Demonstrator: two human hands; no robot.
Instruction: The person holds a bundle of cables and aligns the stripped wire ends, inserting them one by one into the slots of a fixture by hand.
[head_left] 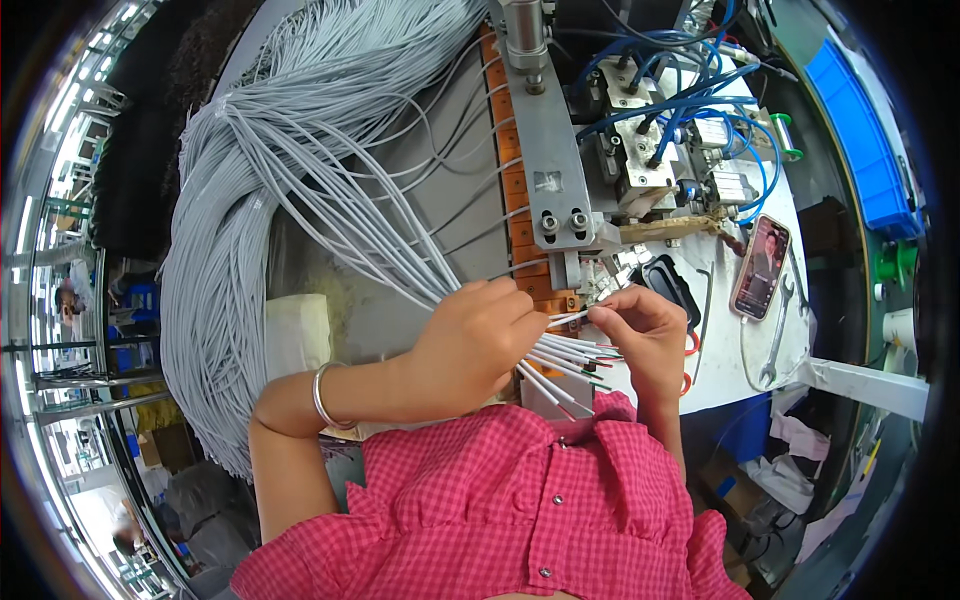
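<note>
Hands meet just below the picture's centre. Left hand (480,335) is curled shut around a fan of grey cables (565,365), whose stripped ends, showing red, green and white cores, spread out toward 4 o'clock from the fist. Right hand (645,330), just beside it at 3 o'clock, pinches a single cable end (572,318) between thumb and fingertips; that end bridges the small gap between the two hands. A silver bangle (322,395) circles the left wrist.

From the left hand the cables run toward 10 o'clock over the desk (455,215) and join a large looped bundle of grey cable (215,270) hanging at the desk's left edge. Directly at 12 o'clock from the hands stands a metal fixture (545,150) with an orange slotted strip (515,195) holding several cable ends. Blue air hoses (680,90) cover the machine at 1 o'clock. A smartphone (762,266) and a wrench (778,335) lie on the white surface at 3 o'clock, well apart from the hands.
</note>
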